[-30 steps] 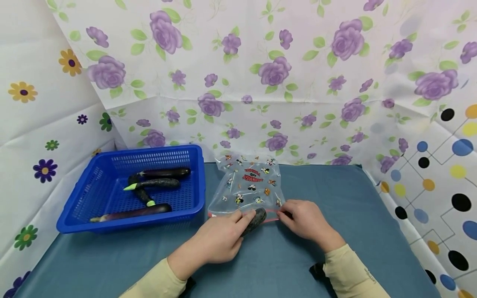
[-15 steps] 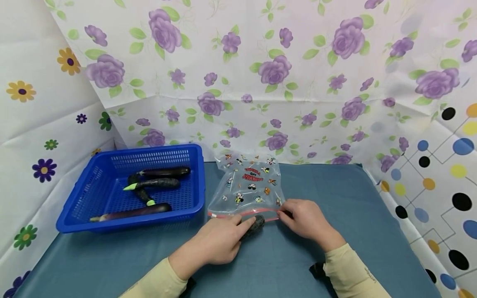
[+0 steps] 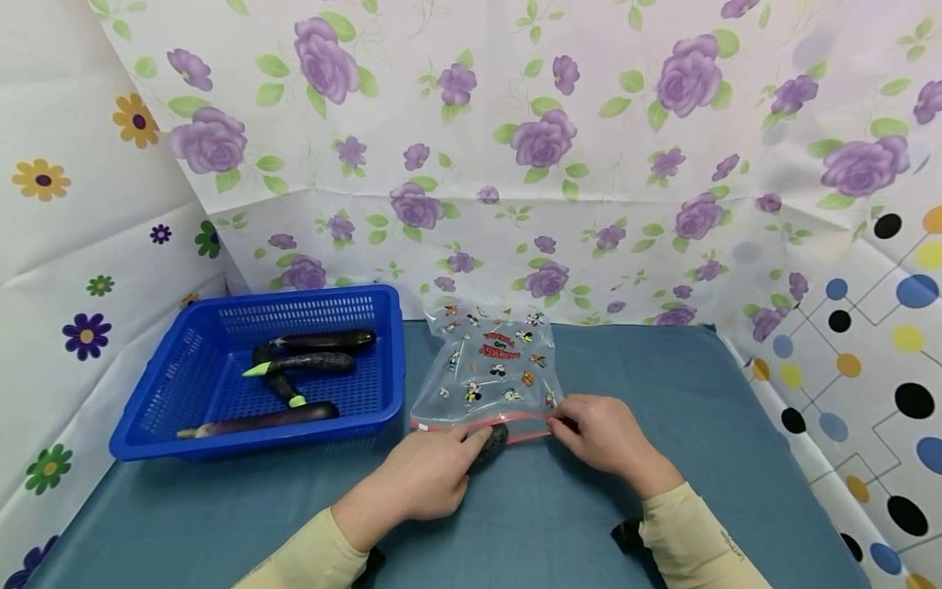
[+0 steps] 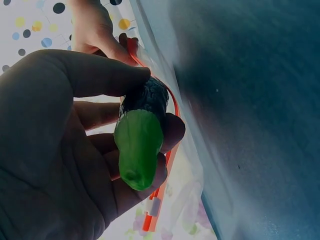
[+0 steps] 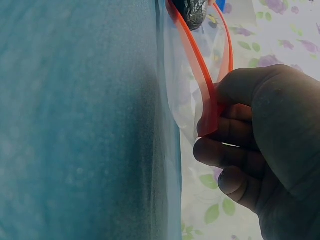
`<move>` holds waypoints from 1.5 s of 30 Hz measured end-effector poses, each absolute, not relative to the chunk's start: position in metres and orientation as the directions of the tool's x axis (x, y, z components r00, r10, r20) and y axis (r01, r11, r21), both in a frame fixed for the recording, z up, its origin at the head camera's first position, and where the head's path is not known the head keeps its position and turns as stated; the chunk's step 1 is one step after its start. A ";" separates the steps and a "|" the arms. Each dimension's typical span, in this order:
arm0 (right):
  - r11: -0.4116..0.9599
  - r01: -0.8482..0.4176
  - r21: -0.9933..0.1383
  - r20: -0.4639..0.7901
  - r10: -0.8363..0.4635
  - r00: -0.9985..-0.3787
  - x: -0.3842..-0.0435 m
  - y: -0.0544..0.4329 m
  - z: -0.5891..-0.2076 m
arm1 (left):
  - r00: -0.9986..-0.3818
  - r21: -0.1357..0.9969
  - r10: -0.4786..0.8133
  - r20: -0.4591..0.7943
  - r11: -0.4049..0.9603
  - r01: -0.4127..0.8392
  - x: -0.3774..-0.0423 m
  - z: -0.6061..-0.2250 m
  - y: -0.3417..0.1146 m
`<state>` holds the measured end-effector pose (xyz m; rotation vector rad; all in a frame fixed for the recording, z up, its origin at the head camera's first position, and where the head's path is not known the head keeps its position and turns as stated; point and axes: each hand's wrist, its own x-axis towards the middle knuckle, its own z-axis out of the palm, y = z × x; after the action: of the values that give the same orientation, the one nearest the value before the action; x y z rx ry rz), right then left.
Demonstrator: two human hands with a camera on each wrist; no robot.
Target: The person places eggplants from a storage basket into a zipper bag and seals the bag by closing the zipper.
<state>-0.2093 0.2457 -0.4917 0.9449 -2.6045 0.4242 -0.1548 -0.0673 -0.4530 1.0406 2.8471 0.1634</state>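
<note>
I see the left grip (image 3: 423, 474) curled round an eggplant (image 4: 140, 145) at a clear bag (image 3: 489, 360), the right grip (image 3: 602, 433) pinching its red mouth (image 5: 200, 65).

Passable right of the right hand (image 3: 607, 438), over desk (image 3: 699, 393), up to the dotted cloth (image 3: 846, 401); passable too on the near side, between the sleeves (image 3: 695, 536); barred left of and beyond the left hand (image 3: 423, 473) by the blue basket (image 3: 390, 343); barred ahead of both hands by the plastic bag (image 3: 491, 372), then by the flowered cloth (image 3: 515, 188); tight between the two, partly filled at the bag's mouth by the eggplant (image 3: 495, 440).
</note>
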 end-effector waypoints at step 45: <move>0.739 -0.655 -0.160 0.398 -0.559 -0.728 -0.208 0.245 -0.493 | -0.819 0.168 0.573 0.005 0.807 0.566 -0.157 -0.457 -0.073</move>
<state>-0.2082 0.2455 -0.4925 0.9420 -2.6161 0.4164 -0.1568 -0.0732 -0.4572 0.9282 2.9423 0.2519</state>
